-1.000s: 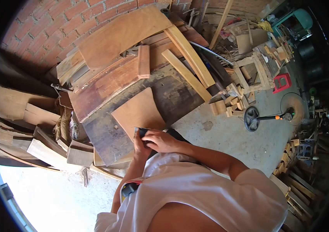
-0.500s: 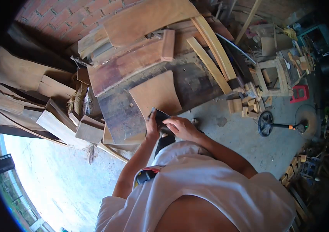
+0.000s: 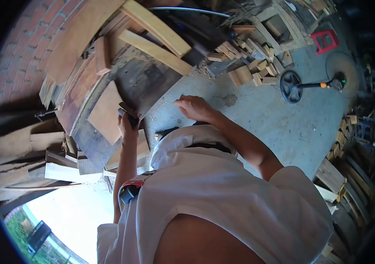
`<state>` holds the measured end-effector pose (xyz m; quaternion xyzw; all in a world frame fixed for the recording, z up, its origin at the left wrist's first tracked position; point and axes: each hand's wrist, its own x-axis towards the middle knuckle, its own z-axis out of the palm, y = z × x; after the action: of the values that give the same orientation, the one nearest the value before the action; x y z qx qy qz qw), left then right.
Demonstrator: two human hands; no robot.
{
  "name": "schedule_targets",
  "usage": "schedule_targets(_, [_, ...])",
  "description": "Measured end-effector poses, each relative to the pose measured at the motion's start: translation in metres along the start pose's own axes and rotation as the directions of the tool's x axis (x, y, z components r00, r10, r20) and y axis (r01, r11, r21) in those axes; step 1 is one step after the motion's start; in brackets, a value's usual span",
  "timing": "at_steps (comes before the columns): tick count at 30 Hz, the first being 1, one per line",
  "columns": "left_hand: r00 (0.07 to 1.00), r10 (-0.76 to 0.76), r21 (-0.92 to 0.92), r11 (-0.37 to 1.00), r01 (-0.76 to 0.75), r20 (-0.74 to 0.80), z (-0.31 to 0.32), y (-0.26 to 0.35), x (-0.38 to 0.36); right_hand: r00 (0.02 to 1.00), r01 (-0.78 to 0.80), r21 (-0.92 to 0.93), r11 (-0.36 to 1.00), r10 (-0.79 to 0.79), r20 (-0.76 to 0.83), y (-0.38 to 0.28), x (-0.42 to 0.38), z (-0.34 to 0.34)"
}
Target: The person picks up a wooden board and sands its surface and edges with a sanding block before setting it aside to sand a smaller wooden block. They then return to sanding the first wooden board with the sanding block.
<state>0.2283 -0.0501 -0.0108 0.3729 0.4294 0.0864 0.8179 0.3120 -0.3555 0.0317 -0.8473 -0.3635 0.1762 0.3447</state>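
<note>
My left hand [image 3: 128,127] is wrapped round a small dark object [image 3: 129,115], close to the edge of a thin brown wooden panel [image 3: 107,115]. The panel has curved sides and lies flat on the dark workbench [image 3: 145,79]. Away from the bench, over the concrete floor, is my right hand [image 3: 194,108], its fingers loosely bent and partly hidden; whether they hold anything cannot be made out. A tape measure [image 3: 130,192] sits at the left side of my shirt.
Two pale curved wood strips [image 3: 156,27] and a reddish block [image 3: 102,55] lie on the bench. Wood offcuts [image 3: 262,68], a red stool [image 3: 325,42] and a fan on a round black base [image 3: 291,86] stand on the floor. Boards are piled at left.
The view has turned, so the bench appears further left. My right hand has moved away from the dark object and my left hand, which still holds it.
</note>
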Motion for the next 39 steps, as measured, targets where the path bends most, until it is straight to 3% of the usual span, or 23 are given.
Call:
schedule_targets(3, [0.988,0.134,0.14,0.98,-0.144,0.073,0.043,-0.013,0.012,0.987,-0.163,-0.14,0.977,0.159,-0.039,0.058,-0.044,-0.017])
schedule_targets(5, [0.99,0.14,0.213,0.967,-0.141,0.021,0.076,-0.016,0.002,0.938,-0.316,-0.256,0.914,0.341,0.057,0.088,-0.076,-0.03])
schedule_targets(8, [0.995,0.102,0.289,0.953,-0.095,-0.011,0.091,-0.028,-0.005,0.875,-0.452,-0.245,0.858,0.48,0.068,0.125,-0.127,-0.034])
schedule_targets(12, [0.999,0.043,0.196,0.98,-0.038,-0.025,0.078,-0.056,-0.023,0.836,-0.512,-0.235,0.826,0.542,0.084,0.162,-0.186,-0.015])
schedule_targets(15, [1.0,0.011,0.168,0.986,-0.007,-0.021,0.06,-0.067,-0.048,0.764,-0.574,-0.245,0.781,0.619,0.183,0.182,-0.211,0.013])
schedule_targets(17, [0.999,0.017,0.152,0.988,-0.011,-0.038,0.04,-0.075,-0.062,0.648,-0.682,-0.173,0.711,0.697,0.307,0.193,-0.222,0.03])
schedule_targets(19, [0.996,0.006,0.195,0.981,0.012,-0.089,0.01,-0.084,-0.07,0.627,-0.696,-0.195,0.691,0.718,0.303,0.197,-0.23,0.051])
schedule_targets(21, [0.994,-0.041,0.107,0.993,0.053,-0.105,-0.024,-0.093,-0.076,0.574,-0.729,-0.211,0.651,0.75,0.329,0.201,-0.235,0.063])
schedule_targets(25, [0.974,-0.084,0.056,0.994,0.098,-0.209,-0.067,-0.097,-0.103,0.634,-0.722,-0.102,0.685,0.713,0.298,0.19,-0.225,0.05])
schedule_targets(27, [0.94,-0.098,0.215,0.961,0.175,-0.326,-0.103,-0.113,-0.105,0.836,-0.41,-0.213,0.887,0.459,0.302,0.208,-0.225,0.038])
schedule_targets(28, [0.936,-0.031,0.251,0.96,0.126,-0.352,-0.103,-0.112,-0.118,0.877,-0.281,-0.286,0.916,0.366,0.312,0.231,-0.225,0.038])
schedule_targets(29, [0.931,-0.037,0.163,0.981,0.103,-0.364,-0.129,-0.129,-0.118,0.891,-0.086,-0.338,0.937,0.224,0.395,0.251,-0.217,0.029])
schedule_targets(30, [0.883,-0.079,0.044,0.993,0.112,-0.463,-0.127,-0.131,-0.128,0.816,-0.347,-0.288,0.893,0.439,0.377,0.234,-0.195,0.014])
schedule_targets(31, [0.907,-0.081,0.072,0.99,0.121,-0.413,-0.14,-0.138,-0.134,0.814,-0.403,-0.241,0.883,0.466,0.347,0.242,-0.185,0.006])
schedule_targets(33, [0.872,-0.138,0.1,0.973,0.208,-0.469,-0.144,-0.141,-0.14,0.771,-0.498,-0.173,0.85,0.526,0.36,0.213,-0.148,-0.02])
schedule_targets(37, [0.871,-0.145,0.07,0.977,0.2,-0.469,-0.155,-0.16,-0.151,0.735,-0.506,-0.292,0.811,0.583,0.347,0.177,-0.1,-0.03])
schedule_targets(39, [0.877,-0.116,0.049,0.986,0.157,-0.467,-0.159,-0.168,-0.156,0.819,-0.376,-0.205,0.903,0.428,0.383,0.183,-0.09,-0.02])
